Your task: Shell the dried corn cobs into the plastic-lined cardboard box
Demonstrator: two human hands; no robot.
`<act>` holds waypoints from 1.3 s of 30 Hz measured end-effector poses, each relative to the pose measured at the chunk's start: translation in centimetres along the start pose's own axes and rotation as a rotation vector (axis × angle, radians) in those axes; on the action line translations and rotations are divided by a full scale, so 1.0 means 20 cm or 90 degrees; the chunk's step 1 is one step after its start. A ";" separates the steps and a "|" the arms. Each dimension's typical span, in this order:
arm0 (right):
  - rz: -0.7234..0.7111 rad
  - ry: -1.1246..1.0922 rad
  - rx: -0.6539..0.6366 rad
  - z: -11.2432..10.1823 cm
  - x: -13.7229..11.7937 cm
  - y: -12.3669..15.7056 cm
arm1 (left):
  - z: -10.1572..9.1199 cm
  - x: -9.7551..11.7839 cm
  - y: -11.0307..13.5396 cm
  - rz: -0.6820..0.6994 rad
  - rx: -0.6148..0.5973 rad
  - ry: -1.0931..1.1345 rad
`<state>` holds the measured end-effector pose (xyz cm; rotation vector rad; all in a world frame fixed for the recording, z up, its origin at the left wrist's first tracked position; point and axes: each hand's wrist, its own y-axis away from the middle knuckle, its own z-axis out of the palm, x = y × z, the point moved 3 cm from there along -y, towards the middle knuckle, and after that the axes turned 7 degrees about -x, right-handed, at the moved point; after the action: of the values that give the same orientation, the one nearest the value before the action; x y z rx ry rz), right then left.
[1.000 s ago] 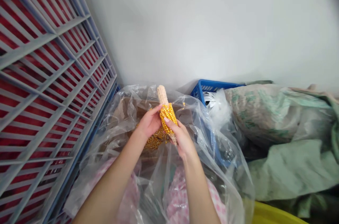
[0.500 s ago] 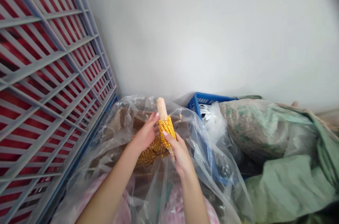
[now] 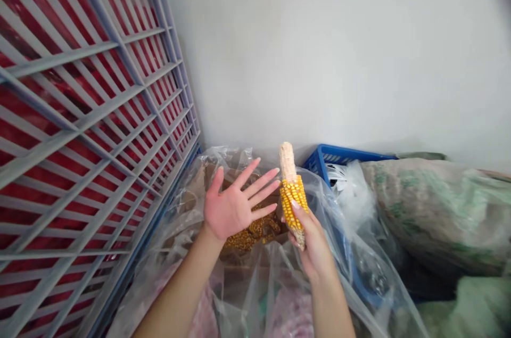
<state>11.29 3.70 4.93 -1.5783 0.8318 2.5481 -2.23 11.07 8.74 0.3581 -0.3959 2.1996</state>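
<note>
An ear of corn (image 3: 294, 199) stands nearly upright in my right hand (image 3: 312, 237), the fingers wrapped round its lower part. Its upper end is bare pale cob; yellow kernels cover the middle, and the bottom tip looks stripped too. To the left, my left hand (image 3: 235, 205) is spread wide, palm facing me, holding nothing, its fingertips close to the ear. Loose corn kernels (image 3: 247, 237) lie below both hands in a box lined with a clear plastic bag (image 3: 191, 221). The left hand and wrist hide part of the kernels.
A tall grey slatted plastic crate (image 3: 91, 130) with red behind it rises on the left. A white wall (image 3: 319, 50) stands ahead. On the right are a blue basket (image 3: 319, 159) holding white plastic bags (image 3: 353, 194), and a stuffed woven sack (image 3: 431, 210).
My left hand has come away from the ear and opened, turning its palm towards me. My right hand keeps its hold on the ear. The whole view has shifted, so things sit further right.
</note>
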 end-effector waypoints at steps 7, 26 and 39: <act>-0.027 0.022 0.002 0.02 0.00 0.01 | -0.21 0.00 -0.06 0.121 0.314 -0.164; -0.040 0.028 -0.018 0.03 -0.01 0.01 | -0.19 -0.03 -0.05 0.114 0.511 -1.221; 0.025 0.038 -0.122 0.07 0.01 0.03 | -0.16 -0.15 -0.10 -0.046 0.347 -0.592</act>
<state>9.81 3.70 5.44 -1.7129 0.6468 2.6921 0.78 11.50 4.91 1.6783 -0.2418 1.9154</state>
